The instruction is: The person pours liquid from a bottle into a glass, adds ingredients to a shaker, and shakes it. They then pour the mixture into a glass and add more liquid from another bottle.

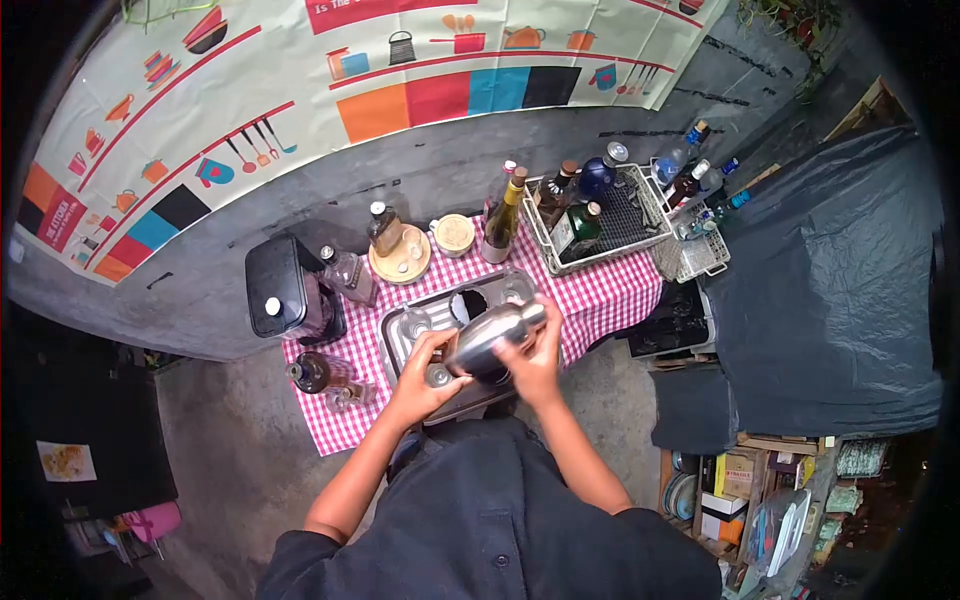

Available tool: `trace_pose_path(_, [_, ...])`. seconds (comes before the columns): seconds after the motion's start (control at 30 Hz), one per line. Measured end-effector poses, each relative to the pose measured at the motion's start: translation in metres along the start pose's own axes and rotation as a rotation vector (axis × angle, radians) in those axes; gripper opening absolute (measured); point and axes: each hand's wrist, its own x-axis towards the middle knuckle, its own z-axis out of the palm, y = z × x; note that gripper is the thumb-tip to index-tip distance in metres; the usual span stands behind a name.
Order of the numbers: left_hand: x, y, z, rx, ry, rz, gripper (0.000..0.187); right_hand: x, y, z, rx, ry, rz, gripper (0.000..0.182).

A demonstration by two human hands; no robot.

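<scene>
A silver metal shaker (487, 338) is held tilted above the tray, its narrow capped end up to the right. My left hand (425, 383) is closed round its wide lower end. Around the upper part, near the cap, my right hand (535, 362) is wrapped. Beneath them lies a metal tray (392, 340) with clear glasses, one of them (414, 322) at its left side and another (517, 287) at the back right. A dark round item with a white rim (468, 305) stands behind the shaker, partly hidden by it.
The checkered cloth (612, 300) bears a yellow-green bottle (503, 220), a wooden board (400, 262), a light cup (454, 234) and a dark container (281, 290). Several bottles stand in a wire rack (600, 262) at the back right. A brown bottle (313, 372) is at the front left.
</scene>
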Motion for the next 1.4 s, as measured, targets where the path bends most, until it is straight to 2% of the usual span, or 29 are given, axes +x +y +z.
trace_pose_path(0.07, [0.005,0.018,0.004,0.063,-0.007,0.036,0.058,0.003,0.004,-0.019,0.385,0.146,0.368,0.066])
trace_pose_path(0.1, [0.008,0.025,0.008,0.069,-0.004,0.032,0.058,-0.001,0.009,-0.029,0.450,0.131,0.446,0.053])
trace_pose_path(0.13, [0.012,0.032,0.015,0.106,-0.037,0.042,0.057,-0.004,0.016,-0.036,0.455,0.125,0.451,0.053])
trace_pose_path(0.2, [0.018,0.044,0.025,0.144,-0.065,0.046,0.057,-0.010,0.027,-0.049,0.721,0.167,0.688,0.050])
trace_pose_path(0.27, [0.025,0.053,0.035,0.177,-0.091,0.042,0.057,-0.011,0.034,-0.061,0.745,0.136,0.720,0.049])
trace_pose_path(0.33, [0.028,0.056,0.040,0.196,-0.074,0.035,0.057,-0.007,0.023,-0.060,0.586,0.209,0.643,0.051])
trace_pose_path(0.37, [0.028,0.054,0.040,0.210,-0.070,0.047,0.057,-0.004,0.015,-0.061,0.553,0.210,0.566,0.059])
trace_pose_path(0.4, [0.027,0.053,0.039,0.226,-0.066,0.059,0.057,0.000,0.004,-0.059,0.555,0.202,0.575,0.059])
trace_pose_path(0.47, [0.024,0.045,0.040,0.241,-0.077,-0.004,0.059,0.008,-0.009,-0.058,0.107,0.039,0.125,0.071])
trace_pose_path(0.5, [0.021,0.032,0.044,0.150,-0.066,-0.050,0.063,0.008,-0.006,-0.061,-0.105,-0.006,-0.018,0.078])
trace_pose_path(0.53, [0.019,0.023,0.049,0.057,-0.057,-0.095,0.068,0.014,-0.022,-0.061,-0.464,-0.149,-0.262,0.077])
trace_pose_path(0.57, [0.016,0.014,0.054,-0.056,-0.048,-0.189,0.075,0.017,-0.028,-0.057,-0.517,-0.238,-0.404,0.075])
trace_pose_path(0.6, [0.015,0.008,0.056,-0.057,-0.045,-0.192,0.075,0.019,-0.032,-0.054,-0.570,-0.327,-0.545,0.073])
trace_pose_path(0.67, [0.015,-0.004,0.057,-0.076,0.040,-0.121,0.075,0.025,-0.030,-0.046,-0.590,-0.493,-0.624,0.069])
trace_pose_path(0.73, [0.011,-0.010,0.050,-0.076,0.046,-0.126,0.075,0.023,-0.010,-0.044,-0.535,-0.504,-0.536,0.071])
trace_pose_path(0.8, [0.005,-0.005,0.042,0.073,0.108,-0.134,0.071,0.019,0.008,-0.038,-0.387,-0.300,-0.333,0.075])
trace_pose_path(0.83, [0.002,0.000,0.035,0.197,0.135,-0.103,0.066,0.018,0.018,-0.031,-0.100,-0.187,-0.043,0.079])
trace_pose_path(0.93, [-0.002,0.011,0.022,0.208,0.134,-0.112,0.063,0.018,0.038,-0.032,0.405,-0.005,0.512,0.068])
trace_pose_path(0.97, [-0.002,0.015,0.020,0.211,0.126,-0.094,0.063,0.013,0.051,-0.034,0.492,-0.011,0.601,0.059])
trace_pose_path(1.07, [-0.002,0.031,0.016,0.240,0.107,-0.049,0.060,0.002,0.072,-0.032,0.663,0.012,0.828,0.057])
trace_pose_path(1.2, [-0.009,0.035,-0.002,0.245,0.079,-0.052,0.060,-0.003,0.053,-0.012,0.645,0.077,0.835,0.054])
trace_pose_path(1.3, [-0.017,0.024,-0.024,0.235,-0.008,-0.044,0.063,-0.002,0.023,0.009,0.110,-0.048,0.280,0.074])
trace_pose_path(1.4, [-0.028,-0.008,-0.020,0.059,0.069,-0.029,0.066,-0.004,-0.004,0.030,-0.474,-0.219,-0.199,0.078])
